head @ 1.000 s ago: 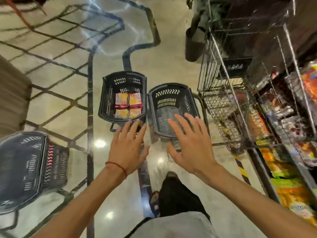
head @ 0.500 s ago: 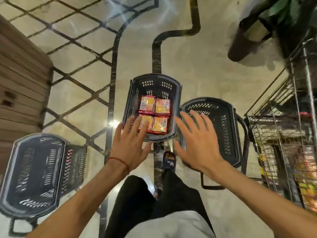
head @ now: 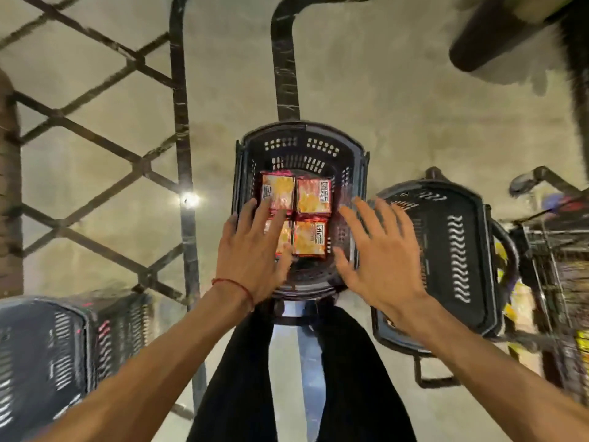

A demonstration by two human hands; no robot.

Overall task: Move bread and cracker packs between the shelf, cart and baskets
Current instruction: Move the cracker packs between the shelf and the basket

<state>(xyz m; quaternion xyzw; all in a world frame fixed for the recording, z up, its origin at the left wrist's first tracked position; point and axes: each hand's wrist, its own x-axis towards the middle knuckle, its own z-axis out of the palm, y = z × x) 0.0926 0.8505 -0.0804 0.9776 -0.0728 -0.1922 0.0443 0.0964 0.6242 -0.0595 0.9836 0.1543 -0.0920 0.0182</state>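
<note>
While four cracker packs [head: 314, 196] sat in the middle basket [head: 301, 148], left grip [head: 251, 250] and right grip [head: 382, 260] hovered spread, empty; right basket [head: 459, 250] lay unfilled.

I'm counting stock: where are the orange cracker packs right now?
Head view, centre: the cracker packs lie two by two in the middle basket, the left hand partly over the near-left one, another basket at their right.

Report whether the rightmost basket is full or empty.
Empty, as far as visible: the rightmost basket shows bare slotted floor, nothing inside; the right hand hides its left edge.
</note>
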